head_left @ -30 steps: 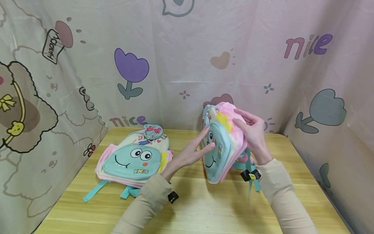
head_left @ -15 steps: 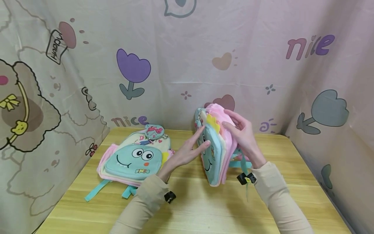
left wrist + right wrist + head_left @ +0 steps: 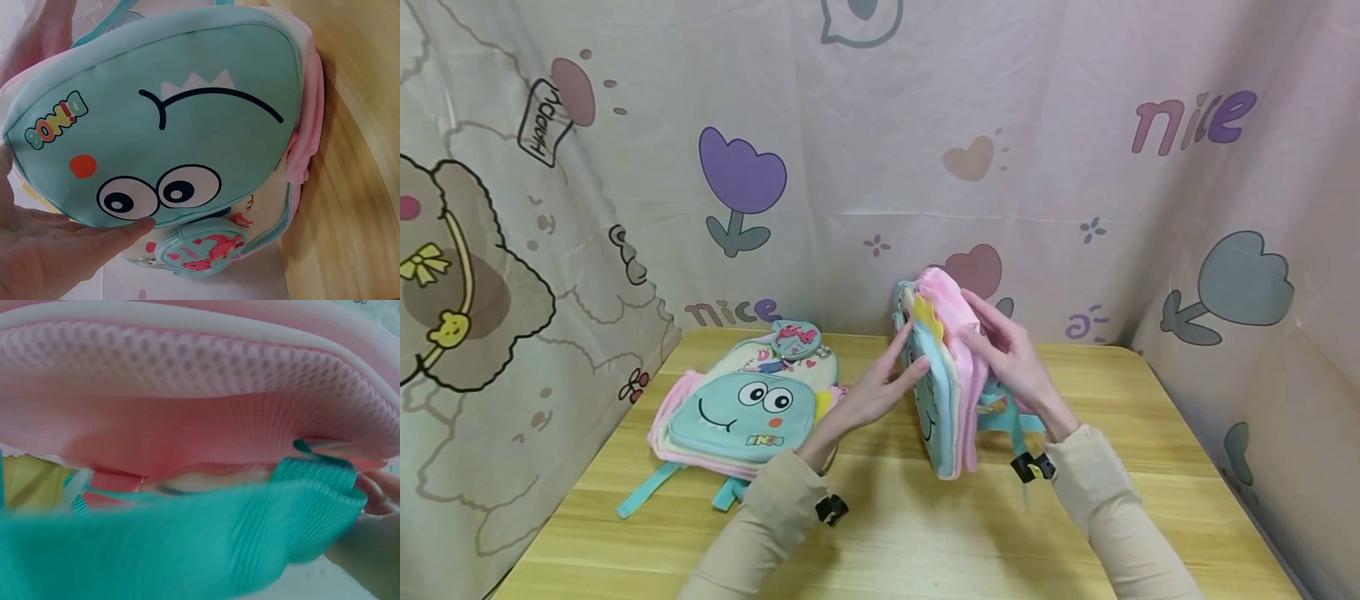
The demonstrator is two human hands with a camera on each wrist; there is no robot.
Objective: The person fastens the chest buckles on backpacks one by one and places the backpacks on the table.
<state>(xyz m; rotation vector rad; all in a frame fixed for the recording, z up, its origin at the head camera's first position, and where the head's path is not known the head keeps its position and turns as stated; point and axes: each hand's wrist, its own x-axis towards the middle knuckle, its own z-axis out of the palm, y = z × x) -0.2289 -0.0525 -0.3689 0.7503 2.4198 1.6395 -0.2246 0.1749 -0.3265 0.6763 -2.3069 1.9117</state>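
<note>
A child's backpack (image 3: 936,383) with a mint dinosaur-face pocket, yellow spikes and pink sides stands on edge, its face turned left. My right hand (image 3: 1011,354) holds its pink side, thumb on the near surface; some fingers are hidden. The left hand (image 3: 872,396) touches the mint front with fingers extended. In the left wrist view, the left hand (image 3: 62,250) lies along the pocket's edge, near a round mint pouch (image 3: 203,247). The right wrist view has the pink mesh back (image 3: 187,425) and a teal strap (image 3: 187,544) before part of the right hand (image 3: 375,525).
A matching backpack (image 3: 741,417) lies face up at the left of the wooden table (image 3: 925,550), its teal straps (image 3: 647,490) toward the front. Behind the table hangs a printed cloth (image 3: 865,150), which also runs along both sides.
Both hands and the held backpack have shifted left. The backpack has turned further, so its dinosaur face shows less in the head view. The other backpack stays in place.
</note>
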